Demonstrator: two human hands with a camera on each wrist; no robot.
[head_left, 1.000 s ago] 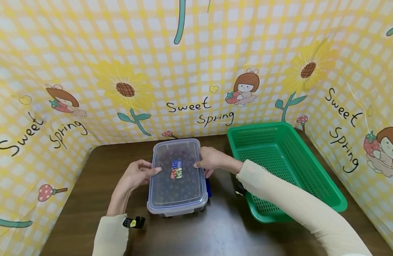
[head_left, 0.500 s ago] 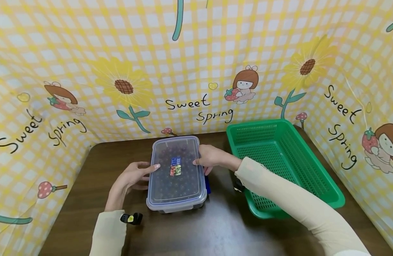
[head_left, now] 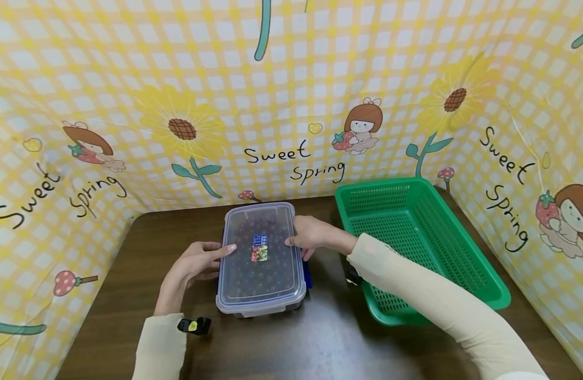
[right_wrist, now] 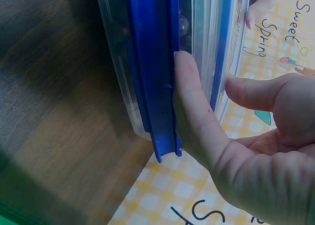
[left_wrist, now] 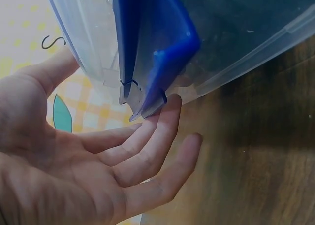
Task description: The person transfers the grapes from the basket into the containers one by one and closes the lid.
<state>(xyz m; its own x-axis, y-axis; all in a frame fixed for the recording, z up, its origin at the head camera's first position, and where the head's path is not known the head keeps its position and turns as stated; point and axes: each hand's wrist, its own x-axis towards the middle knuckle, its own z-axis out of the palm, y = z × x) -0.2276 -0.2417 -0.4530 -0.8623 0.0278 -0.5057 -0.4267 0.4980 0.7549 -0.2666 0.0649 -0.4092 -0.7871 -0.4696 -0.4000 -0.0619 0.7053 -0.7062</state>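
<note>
A clear plastic food storage container (head_left: 263, 279) lies on the table, its lid (head_left: 244, 224) on and small dark round pieces inside. The lid bears a blue label (head_left: 260, 248). My left hand (head_left: 196, 261) is at its left side, thumb on the lid. In the left wrist view, loosely bent fingertips touch the free end of a blue side latch (left_wrist: 174, 43), which stands out from the wall. On the other side my right hand (head_left: 312, 235) pinches the lid's rim, thumb on top. Its index finger (right_wrist: 197, 97) lies along another blue latch (right_wrist: 150, 62), which hangs down.
A green perforated plastic basket (head_left: 382, 316) stands to the right of the container, beneath the right forearm. The dark wooden table (head_left: 115, 306) is enclosed by a yellow checked cloth (head_left: 272, 89) at the back and sides.
My left fingers have straightened from a more curled pose beside the container. The right hand keeps its place on the lid's edge. The whole view has shifted slightly.
</note>
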